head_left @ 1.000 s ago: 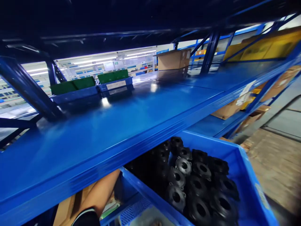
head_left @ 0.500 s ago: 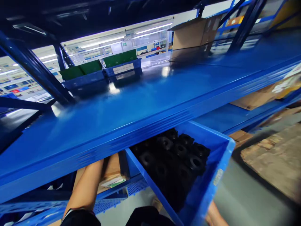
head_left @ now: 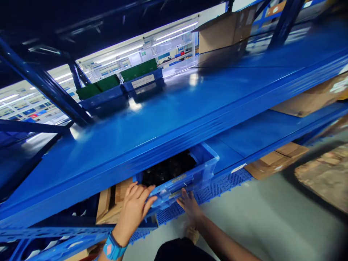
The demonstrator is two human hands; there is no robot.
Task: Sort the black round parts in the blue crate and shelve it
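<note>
A blue plastic bin (head_left: pixel 202 170) holding black parts (head_left: pixel 170 168) sits on the lower shelf, its rear hidden under the shelf above. My left hand (head_left: pixel 136 201), with a blue watch on the wrist, is closed over the bin's near left corner, fingers at the rim and thumb along the front. Against the bin's front wall, lower down, my right hand (head_left: pixel 190 206) rests with its fingers apart and pointing up. The exact shape of the black parts is lost in shadow.
The upper blue shelf (head_left: pixel 168 112) overhangs the bin. On it stand blue boxes with green panels (head_left: pixel 139 70) and a cardboard box (head_left: pixel 217 34). An open carton (head_left: pixel 111 206) is left of the bin. More cartons (head_left: pixel 277 159) lie low at right.
The bin has swung from jutting out at an angle to lying along the shelf, further in. My left hand came out from under the shelf to its corner; my right hand moved left to its front.
</note>
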